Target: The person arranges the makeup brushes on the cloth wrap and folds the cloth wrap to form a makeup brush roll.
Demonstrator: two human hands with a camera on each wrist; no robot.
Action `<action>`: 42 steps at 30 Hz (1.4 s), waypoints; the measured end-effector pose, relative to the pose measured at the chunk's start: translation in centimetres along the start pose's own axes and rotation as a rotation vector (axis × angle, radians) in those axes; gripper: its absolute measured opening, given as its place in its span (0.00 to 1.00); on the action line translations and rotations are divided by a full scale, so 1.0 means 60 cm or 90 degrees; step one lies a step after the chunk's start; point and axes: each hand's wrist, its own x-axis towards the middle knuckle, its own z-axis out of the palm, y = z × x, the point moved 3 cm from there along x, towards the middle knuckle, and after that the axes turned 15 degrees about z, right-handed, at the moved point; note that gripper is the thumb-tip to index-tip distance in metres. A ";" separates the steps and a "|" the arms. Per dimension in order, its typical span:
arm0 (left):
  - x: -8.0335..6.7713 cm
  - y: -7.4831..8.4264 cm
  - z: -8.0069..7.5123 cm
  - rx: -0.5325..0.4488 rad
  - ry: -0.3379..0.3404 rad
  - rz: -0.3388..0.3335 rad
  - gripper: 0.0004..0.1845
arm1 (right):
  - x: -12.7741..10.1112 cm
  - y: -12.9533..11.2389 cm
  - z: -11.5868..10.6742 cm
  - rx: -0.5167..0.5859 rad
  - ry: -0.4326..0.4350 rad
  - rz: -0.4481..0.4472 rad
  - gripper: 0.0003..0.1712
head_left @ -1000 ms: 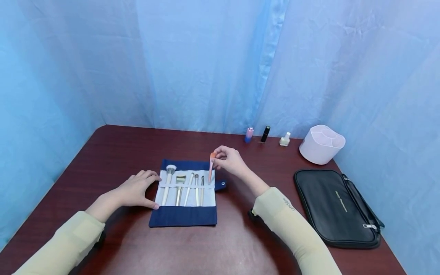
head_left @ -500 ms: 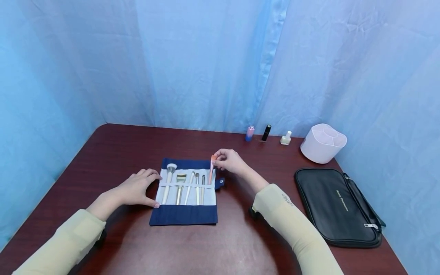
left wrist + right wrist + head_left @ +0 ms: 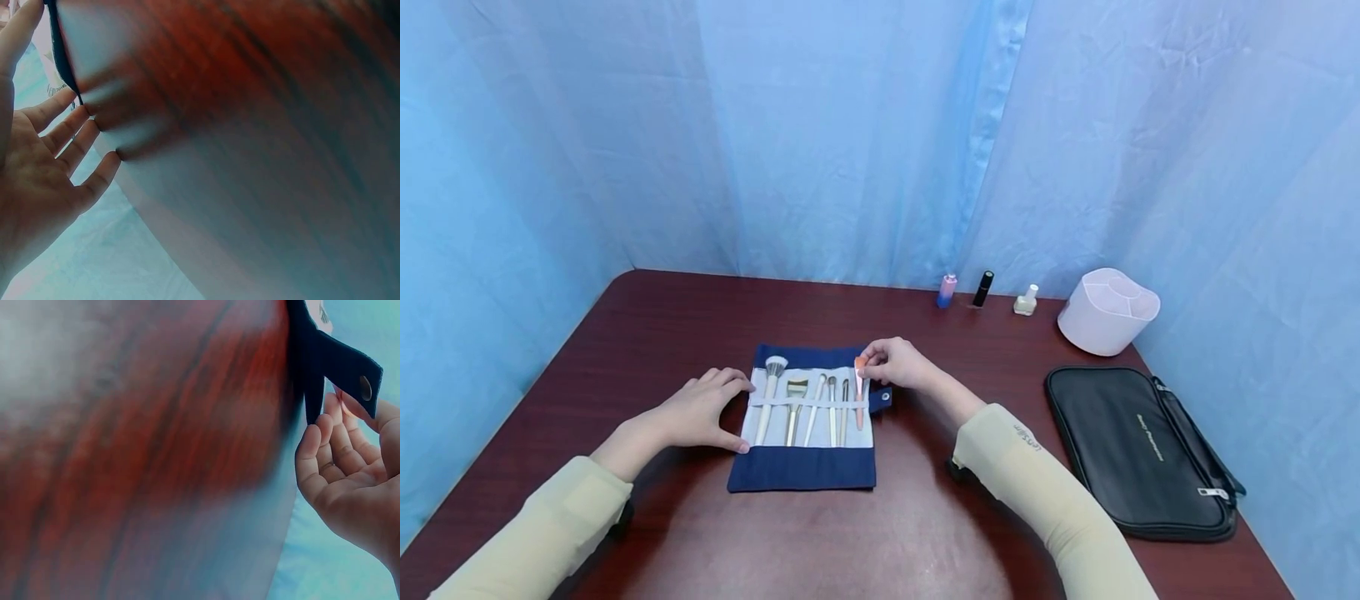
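A navy brush roll (image 3: 802,470) with a pale lining lies unfolded on the table. Several makeup brushes stand in its elastic band, among them a large white-handled brush (image 3: 767,400) at the left and a flat-headed brush (image 3: 793,412) beside it. At the roll's right end my right hand (image 3: 898,365) pinches a pink brush (image 3: 860,400) with an orange head; its handle runs under the band. My left hand (image 3: 703,410) lies with fingers spread, fingertips and thumb touching the roll's left edge. In the right wrist view the snap tab (image 3: 353,372) partly hides the right fingertips.
A black zippered case (image 3: 1142,450) lies at the right. Along the back edge stand a pink-and-blue bottle (image 3: 947,290), a black tube (image 3: 982,288), a nail polish bottle (image 3: 1026,301) and a white divided holder (image 3: 1105,317). Blue curtains surround the dark wooden table (image 3: 662,333).
My right hand has moved down toward the roll, and the pink brush has slid further down, its handle now passing below the band. The left hand stays at the left edge.
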 end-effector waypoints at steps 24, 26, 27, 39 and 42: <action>0.001 -0.001 0.002 0.001 -0.004 -0.001 0.48 | -0.038 -0.002 0.015 -0.203 -0.027 -0.168 0.05; 0.001 0.001 0.001 0.001 -0.004 -0.001 0.47 | -0.039 -0.003 0.015 -0.209 -0.026 -0.164 0.05; 0.001 0.001 0.001 0.000 -0.003 -0.001 0.47 | -0.039 -0.003 0.015 -0.211 -0.025 -0.162 0.05; 0.000 -0.006 -0.004 -0.038 -0.011 -0.007 0.49 | -0.094 -0.021 0.001 -0.261 0.092 -0.202 0.15; 0.003 -0.011 -0.010 -0.053 -0.003 -0.014 0.52 | -0.122 -0.026 0.008 -0.291 0.132 -0.230 0.18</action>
